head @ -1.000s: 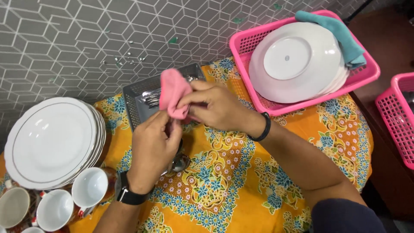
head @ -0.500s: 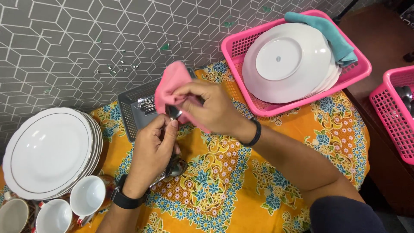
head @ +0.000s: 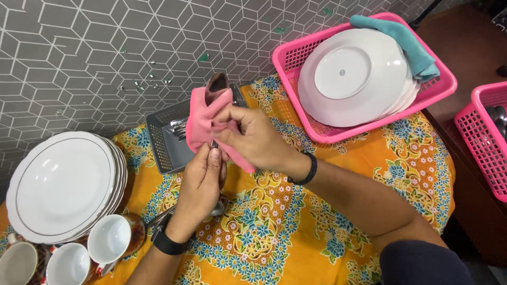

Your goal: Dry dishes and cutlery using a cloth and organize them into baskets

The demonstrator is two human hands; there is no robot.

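While left hand (head: pixel 200 182) grips spoon (head: pixel 216 83), right fingers (head: pixel 232 113) pinch pink cloth (head: pixel 203 121) around it

a single head-worn camera looks steeply down from above onto a table draped in an orange floral cloth (head: pixel 296 232), facing the grey patterned wall (head: pixel 105 47) at the far side. it sits close, both forearms entering from the near edge. stacked white plates (head: pixel 58 187) mark the left, a pink basket (head: pixel 443 87) the far right.

Both hands meet mid-frame, left hand (head: pixel 203 177) seemingly fisted, right hand (head: pixel 253 140) pinching with curled fingers.
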